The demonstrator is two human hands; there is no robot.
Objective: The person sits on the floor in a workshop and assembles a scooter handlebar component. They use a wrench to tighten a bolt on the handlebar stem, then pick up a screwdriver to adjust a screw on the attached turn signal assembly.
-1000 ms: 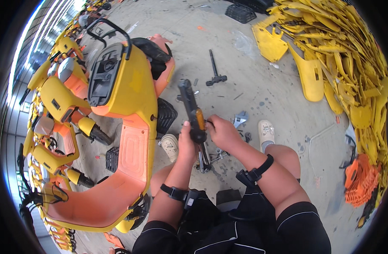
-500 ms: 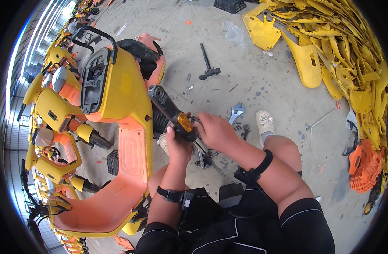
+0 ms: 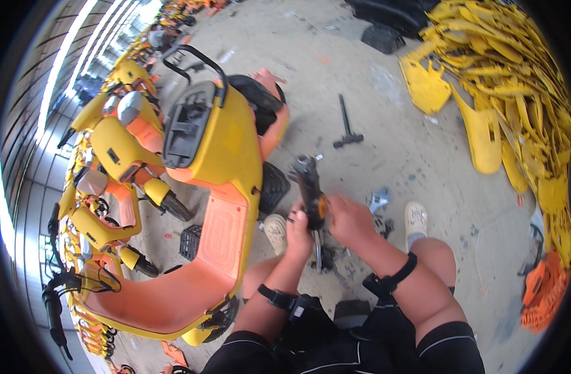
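Observation:
In front of me a dark tube with an orange reflector on its side, which looks like a scooter's front fork leg (image 3: 308, 184), stands nearly upright. My left hand (image 3: 298, 235) is wrapped round its lower part, and a shiny thin rod shows below. At the reflector's side is my right hand (image 3: 353, 223), its fingers curled closed; what they pinch is hidden and blurred. On the floor just beyond my right hand lies an adjustable wrench (image 3: 379, 199), with small dark parts beside it. A black T-shaped steering stem (image 3: 347, 128) lies farther off.
A yellow and orange scooter body (image 3: 232, 146) stands close on my left, with more scooters (image 3: 116, 148) behind it. A black crate (image 3: 190, 242) sits between them. To the right rises a heap of yellow panels (image 3: 510, 81), with stacked orange parts (image 3: 543, 293) nearer me.
The view has swung left, so everything sits farther right in the picture. The fork leg has turned more upright, and both hands have stayed at it.

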